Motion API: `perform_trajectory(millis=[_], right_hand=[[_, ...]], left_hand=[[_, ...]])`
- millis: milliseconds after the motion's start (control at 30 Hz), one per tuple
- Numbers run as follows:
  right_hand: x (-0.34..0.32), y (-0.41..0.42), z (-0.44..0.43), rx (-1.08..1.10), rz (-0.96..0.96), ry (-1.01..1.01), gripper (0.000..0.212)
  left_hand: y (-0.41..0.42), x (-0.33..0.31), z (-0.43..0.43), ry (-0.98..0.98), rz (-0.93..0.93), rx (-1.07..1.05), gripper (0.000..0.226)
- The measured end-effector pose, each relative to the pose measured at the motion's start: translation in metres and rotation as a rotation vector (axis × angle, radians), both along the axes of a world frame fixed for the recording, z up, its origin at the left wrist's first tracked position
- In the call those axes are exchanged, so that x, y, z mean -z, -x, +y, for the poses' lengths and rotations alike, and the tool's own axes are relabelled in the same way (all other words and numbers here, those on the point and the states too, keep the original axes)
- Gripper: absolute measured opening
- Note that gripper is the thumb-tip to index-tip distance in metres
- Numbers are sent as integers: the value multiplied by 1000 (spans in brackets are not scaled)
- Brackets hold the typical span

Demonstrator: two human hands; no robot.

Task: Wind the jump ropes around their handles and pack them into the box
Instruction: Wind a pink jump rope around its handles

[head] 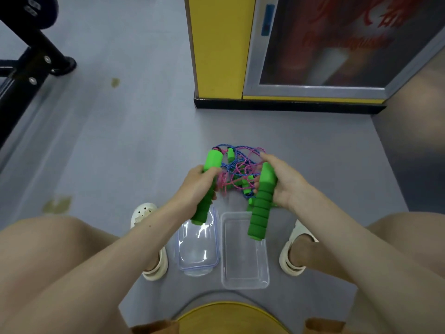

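Both hands are up over the floor [115, 141], each with a handle. The left hand [196, 183] has its fingers curled tight round the middle of one green foam handle [212, 161], which tilts so its top leans away from the person. The right hand [287, 183] wraps the upper part of the second green handle [260, 213], with one fingertip reaching up to the cords, and this handle's lower end hangs over the box. Between the two hands sits a tangle of blue and pink ropes [237, 168], knotted and loose, nothing wound yet, and smaller green pieces [230, 154] are caught inside it.

Down on the floor between the feet lies the clear box [244, 284], open, nothing in it. Just beside it on the left is its clear lid [197, 263], lying flat. A pale sandal [144, 213] flanks the lid and another pale sandal [290, 263] flanks the box. At the near edge, a yellow stool [228, 317] shows under the person
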State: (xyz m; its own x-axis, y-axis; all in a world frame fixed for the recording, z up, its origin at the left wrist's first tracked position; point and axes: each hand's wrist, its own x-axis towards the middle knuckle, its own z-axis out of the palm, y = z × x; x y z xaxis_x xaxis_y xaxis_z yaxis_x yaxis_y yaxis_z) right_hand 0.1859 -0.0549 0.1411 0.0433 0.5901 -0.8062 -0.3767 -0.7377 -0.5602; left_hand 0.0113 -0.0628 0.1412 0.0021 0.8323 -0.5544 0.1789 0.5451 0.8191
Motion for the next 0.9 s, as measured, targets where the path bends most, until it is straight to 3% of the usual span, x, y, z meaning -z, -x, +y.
perform_trajectory(millis=[100,200,333,500,700,900], right_hand=[[2,6,1,61,194,-33,39],[9,12,1,19,224,-96,54],[10,16,-6,-67,174,-106,49],[10,14,-8,-104,197,-145,48],[15,21,-10,17,231,-183,45],[13,24,-9,58,226,-171,44]], left_hand=[[-8,3,-9,-61,-7,112,14],[-11,0,-13,-92,-90,167,12],[-18,2,-24,-44,-136,276,10],[-15,2,-22,21,-109,278,24],[-17,3,-27,-62,-176,362,33],[-15,7,-22,-108,-161,308,43]])
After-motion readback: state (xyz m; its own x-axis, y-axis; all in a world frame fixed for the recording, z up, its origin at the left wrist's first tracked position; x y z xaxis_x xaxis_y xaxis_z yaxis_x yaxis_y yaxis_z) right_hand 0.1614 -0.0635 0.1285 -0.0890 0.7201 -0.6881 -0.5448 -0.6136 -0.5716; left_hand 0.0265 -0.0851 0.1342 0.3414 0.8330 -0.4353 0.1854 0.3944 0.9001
